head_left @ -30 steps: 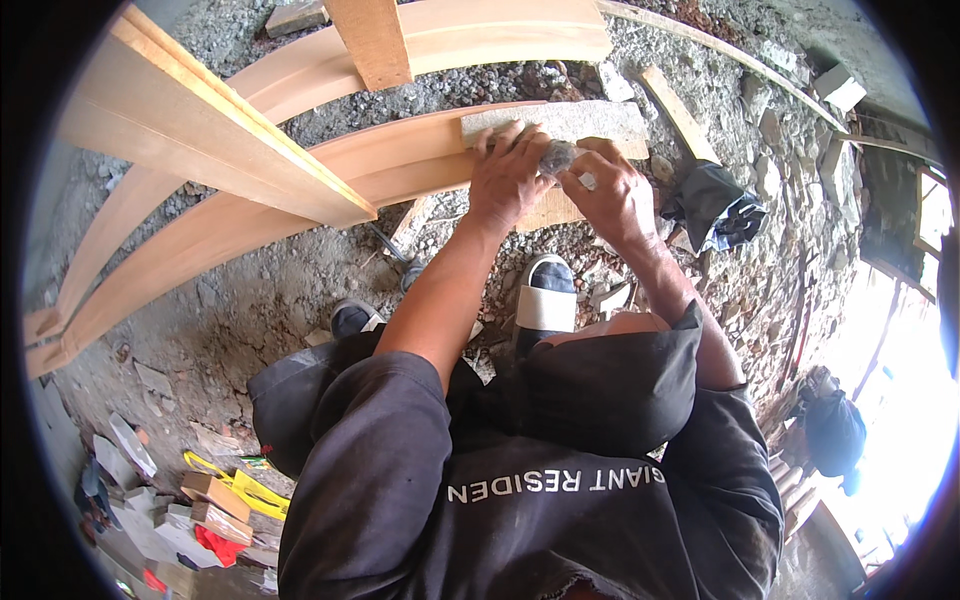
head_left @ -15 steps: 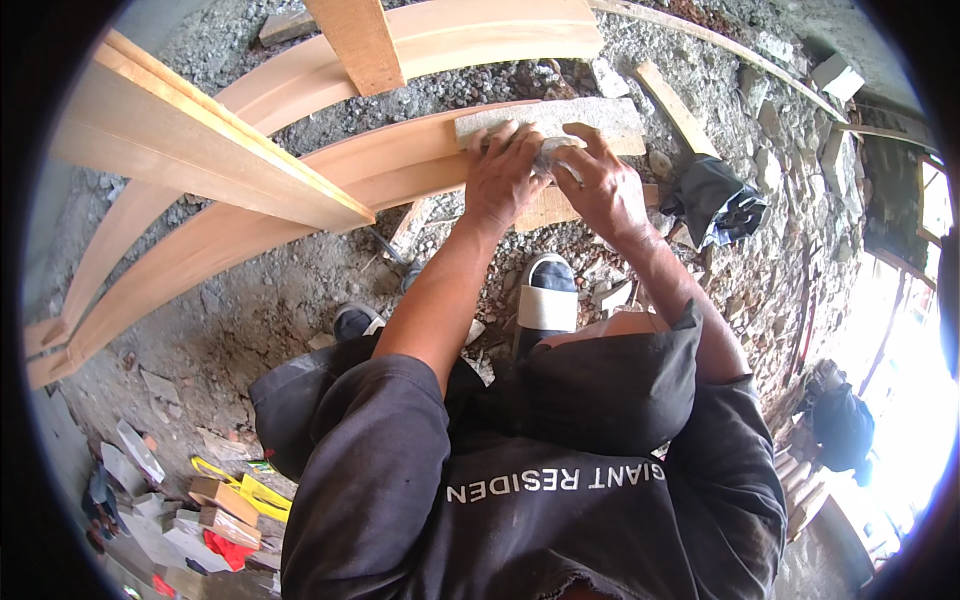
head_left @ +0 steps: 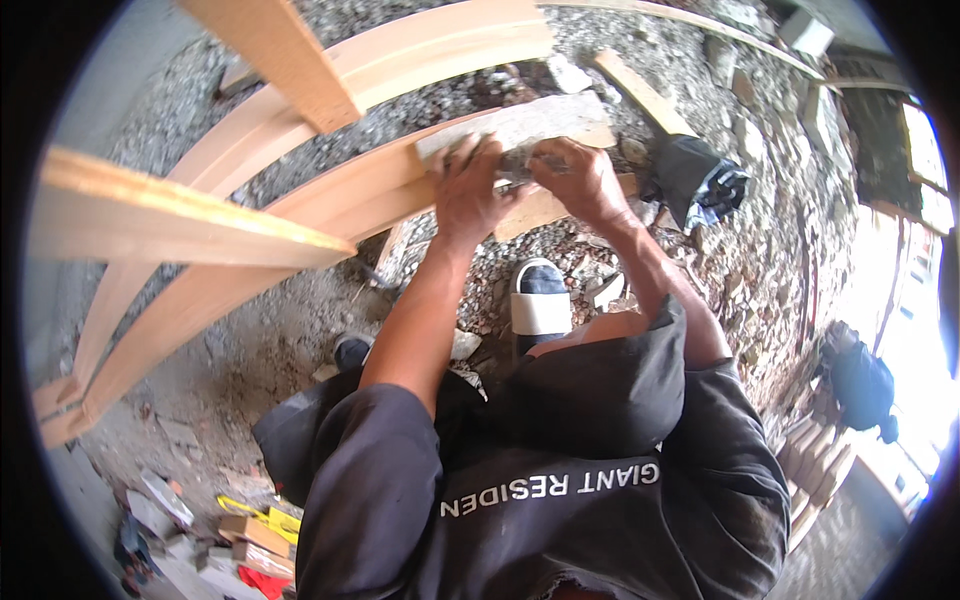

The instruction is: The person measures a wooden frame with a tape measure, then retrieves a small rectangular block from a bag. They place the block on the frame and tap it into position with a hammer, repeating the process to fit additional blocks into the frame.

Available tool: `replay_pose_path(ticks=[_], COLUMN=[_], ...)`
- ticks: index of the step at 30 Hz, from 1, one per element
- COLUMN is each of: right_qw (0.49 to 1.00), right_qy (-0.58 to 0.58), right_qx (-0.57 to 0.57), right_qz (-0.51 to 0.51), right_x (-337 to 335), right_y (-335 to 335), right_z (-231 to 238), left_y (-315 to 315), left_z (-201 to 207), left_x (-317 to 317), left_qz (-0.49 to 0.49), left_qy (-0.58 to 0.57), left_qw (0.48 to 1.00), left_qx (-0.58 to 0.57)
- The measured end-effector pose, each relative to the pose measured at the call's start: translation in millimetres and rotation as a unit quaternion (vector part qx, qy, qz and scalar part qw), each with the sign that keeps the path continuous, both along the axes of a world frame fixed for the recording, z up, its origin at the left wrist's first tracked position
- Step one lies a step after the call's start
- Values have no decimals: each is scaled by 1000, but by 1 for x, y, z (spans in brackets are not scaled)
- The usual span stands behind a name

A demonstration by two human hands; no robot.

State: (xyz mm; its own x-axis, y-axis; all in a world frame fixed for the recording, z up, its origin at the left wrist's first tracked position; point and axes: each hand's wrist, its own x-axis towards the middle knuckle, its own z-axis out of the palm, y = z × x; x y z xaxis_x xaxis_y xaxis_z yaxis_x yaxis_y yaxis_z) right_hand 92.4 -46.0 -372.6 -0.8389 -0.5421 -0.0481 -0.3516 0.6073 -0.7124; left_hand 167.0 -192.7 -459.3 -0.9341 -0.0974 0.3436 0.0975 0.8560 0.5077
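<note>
My left hand [head_left: 467, 195] is at the near edge of a pale grey, rough-faced board [head_left: 550, 118], its fingers bent and its thumb reaching toward my right hand. Close beside it, my right hand [head_left: 583, 180] is closed with fingertips and thumb pinched together. Between the two hands is a small, crumpled, greyish, translucent thing [head_left: 514, 164], partly covered by fingers; its kind is unclear. The grey board rests on the right end of a curved wooden piece [head_left: 370, 190]. Below the hands, a short wood offcut [head_left: 530, 216] shows.
A second curved wooden piece [head_left: 440, 50] lies farther off. An upright plank [head_left: 190, 225] and a wooden post [head_left: 285, 60] rise on the left. A dark cloth [head_left: 695, 180] sits at a wood strip's [head_left: 645, 92] end. Rubble covers the ground around my sandalled foot [head_left: 541, 300].
The view has shifted, moving the planks and ground within it. My hands stay by the grey board; my right fingers, more raised before, are now drawn together lower around the small crumpled thing.
</note>
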Motion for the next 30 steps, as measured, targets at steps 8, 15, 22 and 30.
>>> replay_pose_path(ticks=[8, 15, 22, 30], right_qw=[951, 853, 865, 887], right_qy=[109, 79, -21, 90], right_qx=[77, -36, -1, 228], right_qz=[-279, -515, -501, -392], right_x=[6, -8, -63, -74], right_y=[98, 256, 276, 246], right_z=[59, 59, -72, -85], left_y=[0, -2, -3, -5], left_z=[0, -7, -10, -13], left_x=[-2, -1, -1, 0], left_qz=[4, 8, 7, 8], left_qy=[25, 8, -2, -1], left_qw=[999, 999, 999, 999], left_qx=[-24, -39, -49, -52])
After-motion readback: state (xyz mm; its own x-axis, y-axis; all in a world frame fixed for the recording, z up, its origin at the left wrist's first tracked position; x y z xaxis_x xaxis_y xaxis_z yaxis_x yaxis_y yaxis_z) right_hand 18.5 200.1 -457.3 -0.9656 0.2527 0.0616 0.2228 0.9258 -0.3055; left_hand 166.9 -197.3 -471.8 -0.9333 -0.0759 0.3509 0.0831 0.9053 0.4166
